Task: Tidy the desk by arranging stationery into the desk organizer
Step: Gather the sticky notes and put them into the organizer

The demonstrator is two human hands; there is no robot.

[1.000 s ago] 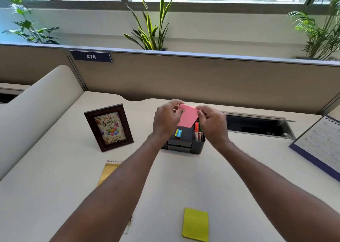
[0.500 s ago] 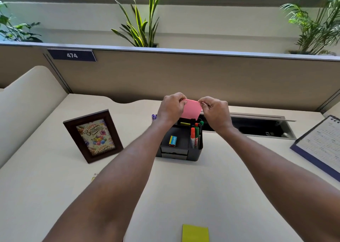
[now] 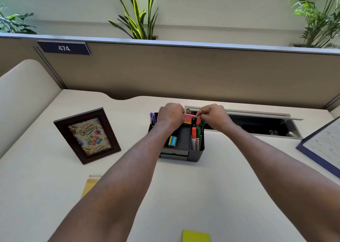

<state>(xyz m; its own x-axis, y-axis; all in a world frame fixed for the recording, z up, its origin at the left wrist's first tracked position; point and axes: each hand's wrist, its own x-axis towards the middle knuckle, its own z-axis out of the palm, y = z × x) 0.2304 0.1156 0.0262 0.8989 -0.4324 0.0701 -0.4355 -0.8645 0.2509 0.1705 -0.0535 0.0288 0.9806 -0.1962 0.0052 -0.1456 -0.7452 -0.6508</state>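
A dark grey desk organizer (image 3: 184, 156) stands mid-desk, with orange, green and black markers (image 3: 195, 137) upright in its right slot and a small blue-and-yellow eraser box (image 3: 172, 141) in its tray. A purple pen (image 3: 152, 118) sticks up at its back left corner. My left hand (image 3: 170, 116) and my right hand (image 3: 213, 115) each pinch one end of a pink sticky-note pad (image 3: 189, 118), held low over the organizer's back compartment. A yellow sticky-note pad (image 3: 196, 236) lies on the desk near the bottom edge.
A framed birthday card (image 3: 87, 135) leans at the left. A yellow spiral notepad (image 3: 90, 185) lies partly under my left forearm. An open cable hatch (image 3: 257, 124) is behind the organizer, a calendar (image 3: 323, 146) at the right, and the partition wall behind.
Both hands have lowered the pink pad from above the organizer down toward its back compartment. The camera has tilted and shifted the scene.
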